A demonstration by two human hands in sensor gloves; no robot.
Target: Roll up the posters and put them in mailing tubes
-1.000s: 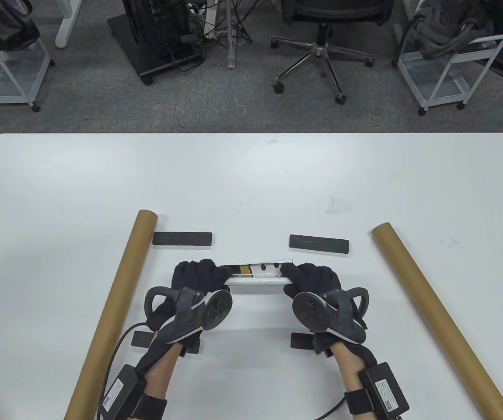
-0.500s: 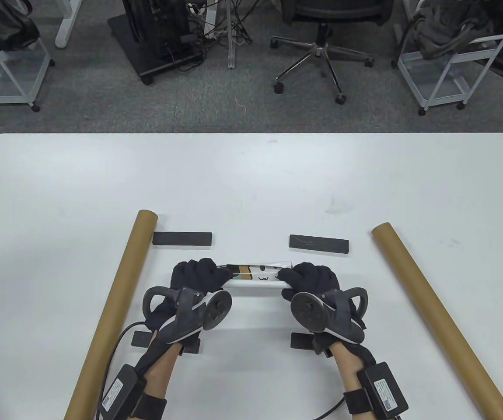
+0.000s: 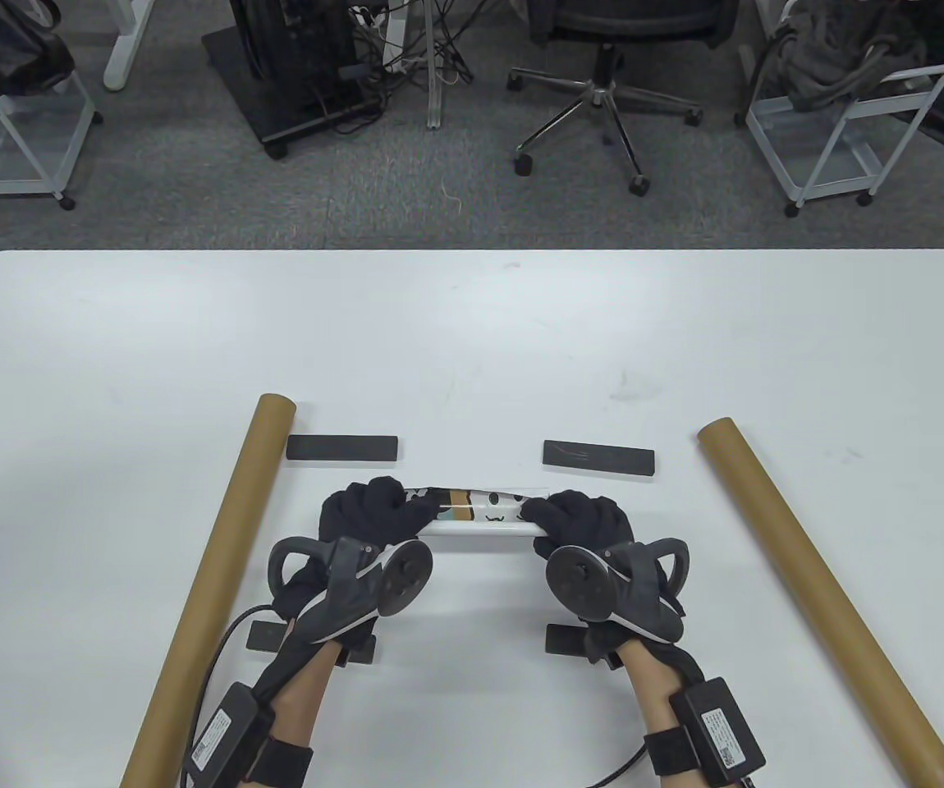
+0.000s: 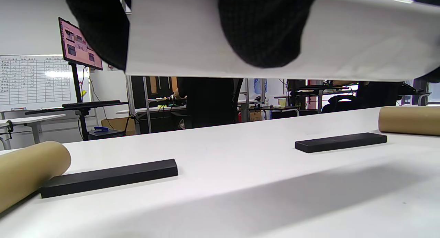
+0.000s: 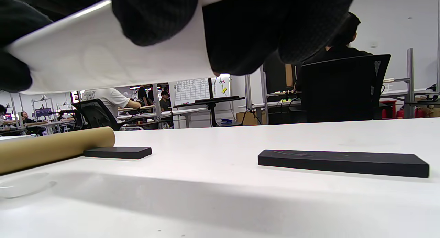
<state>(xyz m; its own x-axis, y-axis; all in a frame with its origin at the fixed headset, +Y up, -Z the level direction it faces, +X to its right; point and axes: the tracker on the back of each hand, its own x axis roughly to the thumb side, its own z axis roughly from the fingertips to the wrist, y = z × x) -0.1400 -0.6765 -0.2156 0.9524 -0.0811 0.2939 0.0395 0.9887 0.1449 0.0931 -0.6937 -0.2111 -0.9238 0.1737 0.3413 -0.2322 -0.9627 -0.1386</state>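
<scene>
A rolled white poster (image 3: 484, 515) with a printed strip showing on top is held just above the white table (image 3: 472, 345), between two brown mailing tubes. My left hand (image 3: 378, 513) grips its left end and my right hand (image 3: 575, 517) grips its right end, fingers curled over the roll. In the left wrist view the poster (image 4: 343, 42) spans the top with my gloved fingers (image 4: 264, 28) wrapped on it. In the right wrist view the poster (image 5: 103, 59) also hangs overhead under my fingers (image 5: 240, 35). The left tube (image 3: 217, 574) and right tube (image 3: 817, 591) lie on the table.
Two black bar weights (image 3: 342, 448) (image 3: 598, 457) lie just beyond the roll. Two more black bars (image 3: 263, 636) (image 3: 566, 639) lie partly under my wrists. Past the table's far edge stand an office chair (image 3: 603, 74) and wire carts (image 3: 841, 123).
The roll has turned slightly, with more of the printed strip showing on top. Both hands have shifted a little away from me with it.
</scene>
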